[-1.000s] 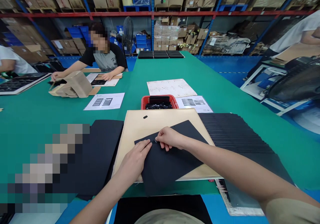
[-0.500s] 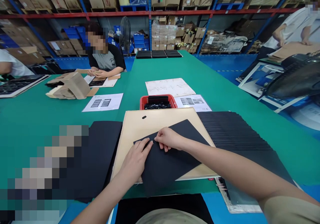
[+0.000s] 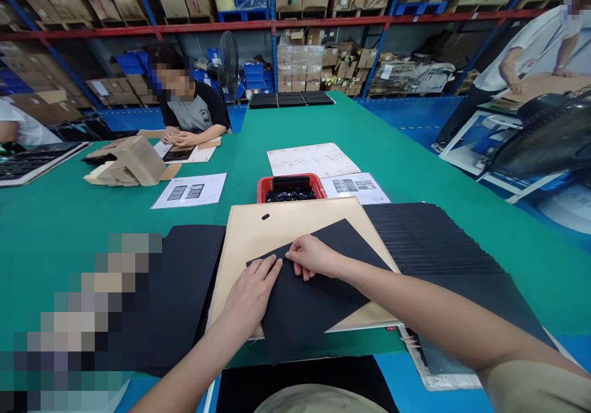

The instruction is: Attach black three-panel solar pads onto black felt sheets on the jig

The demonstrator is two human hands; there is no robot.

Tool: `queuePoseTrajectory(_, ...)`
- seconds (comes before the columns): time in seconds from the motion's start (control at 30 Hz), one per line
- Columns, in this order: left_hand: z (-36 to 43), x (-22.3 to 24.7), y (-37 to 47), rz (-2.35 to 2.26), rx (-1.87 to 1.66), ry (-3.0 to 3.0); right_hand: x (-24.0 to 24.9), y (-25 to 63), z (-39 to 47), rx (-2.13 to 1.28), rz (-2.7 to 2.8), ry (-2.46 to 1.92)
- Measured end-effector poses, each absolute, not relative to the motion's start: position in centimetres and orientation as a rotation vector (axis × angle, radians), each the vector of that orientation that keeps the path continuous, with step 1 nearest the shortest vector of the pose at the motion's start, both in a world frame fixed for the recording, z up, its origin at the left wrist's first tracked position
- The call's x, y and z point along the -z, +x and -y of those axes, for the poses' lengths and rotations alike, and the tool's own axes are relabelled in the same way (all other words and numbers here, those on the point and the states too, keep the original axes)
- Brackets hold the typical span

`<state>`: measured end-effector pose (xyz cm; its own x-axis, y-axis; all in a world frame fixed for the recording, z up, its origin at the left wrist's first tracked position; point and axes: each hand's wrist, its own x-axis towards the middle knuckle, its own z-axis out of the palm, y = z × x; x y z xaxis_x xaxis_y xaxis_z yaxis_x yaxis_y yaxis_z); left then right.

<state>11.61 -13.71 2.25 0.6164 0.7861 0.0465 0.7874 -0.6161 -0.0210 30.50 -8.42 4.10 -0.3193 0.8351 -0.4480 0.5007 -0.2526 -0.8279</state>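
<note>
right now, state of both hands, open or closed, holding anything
Left hand: open, laid on the black sheet.
Right hand: closed in a pinch at the black sheet; anything held is too small to tell.

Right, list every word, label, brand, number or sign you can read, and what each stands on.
No text can be read.
Left printed sheet: diagrams show; lettering too small.
Right printed sheet: likewise too small.
White label on a shelf carton: blurred.
Print on the seated person's shirt: too blurred.
</note>
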Motion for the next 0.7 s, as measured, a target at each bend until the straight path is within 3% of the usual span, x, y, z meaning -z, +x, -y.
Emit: queuePoseTrajectory(0.7,13.4,-3.8,12.0,1.338,-0.099,-2.818,-4.8,32.7,9.1,-1.525,1.590,-1.602)
